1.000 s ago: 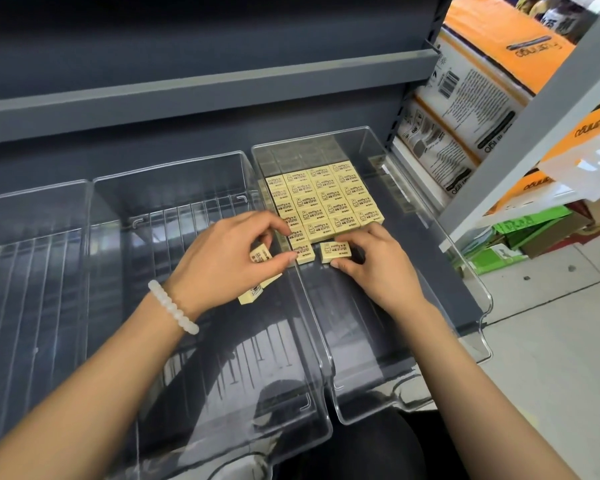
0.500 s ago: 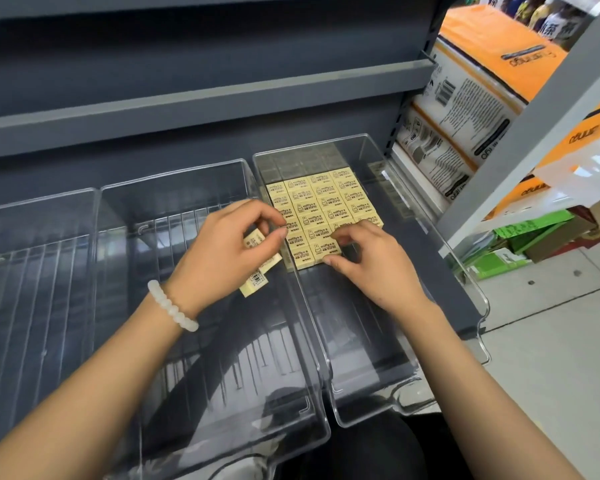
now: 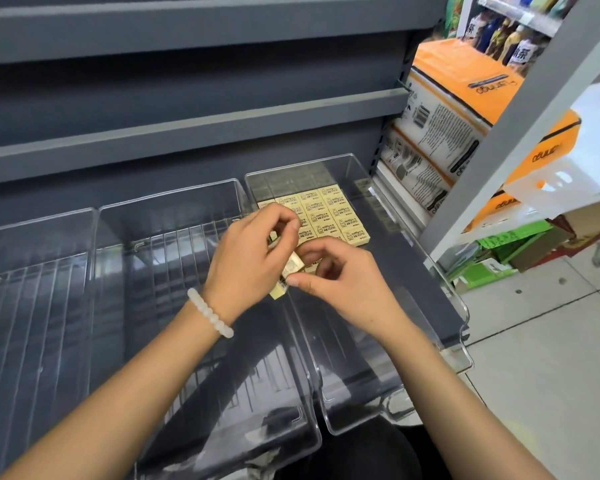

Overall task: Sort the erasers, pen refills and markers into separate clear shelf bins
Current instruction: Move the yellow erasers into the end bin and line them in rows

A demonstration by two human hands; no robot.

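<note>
Several small yellow erasers lie in neat rows at the back of the right clear bin. My left hand, with a white bead bracelet at the wrist, holds a few loose yellow erasers over the wall between the middle and right bins. My right hand meets it there, thumb and fingers curled and pinching one of those erasers. No pen refills or markers are in view.
The middle clear bin and the left clear bin hold nothing. A grey shelf lip runs above them. Orange and white cartons are stacked to the right, behind a slanted white shelf post.
My right hand left the laid rows and drew back to my left hand, where it now pinches an eraser. The camera tilted up a little.
</note>
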